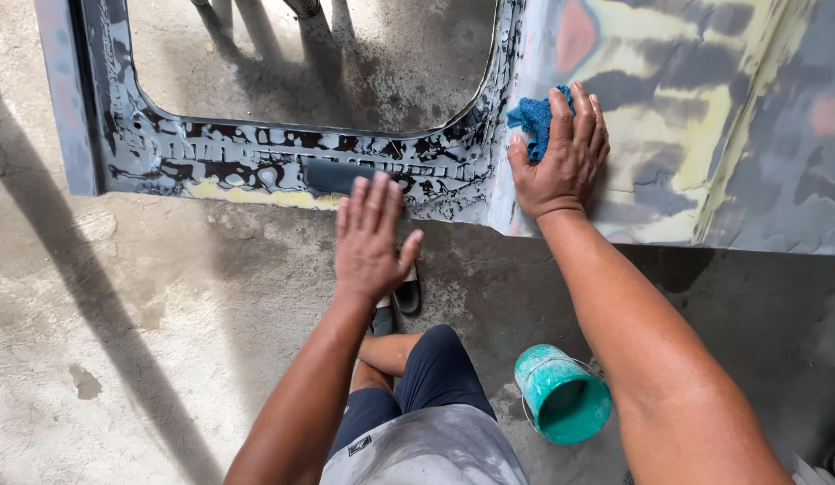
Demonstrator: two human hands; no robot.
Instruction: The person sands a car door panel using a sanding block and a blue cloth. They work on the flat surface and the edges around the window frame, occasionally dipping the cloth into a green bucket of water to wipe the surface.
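— Teal plastic first: the small bucket [562, 395] sits tipped on the concrete floor [121, 359] just beside the person's right knee, near enough for wetting the cloth.

— And the hands, further out?

— The left hand [370, 238] hangs flat, palm down, fingers [372, 202] straight and close together, gripping nothing. Its fingertips reach the near edge of a dark sanding block [338, 175] that lies on the panel's lower window frame; whether they truly touch it, I cannot tell.

— The right one?

— The right hand [561, 157] presses a blue cloth [534, 119] flat against the sanded body panel [687, 117], fingers spread and extended, the cloth bunched beneath them and showing at the left side.

— How would you wipe it well?

— I'd judge: keep the palm flat for even pressure, work in overlapping passes across the patchy grey and yellow surface, refold the cloth when it loads up, and steady the panel with the free hand.
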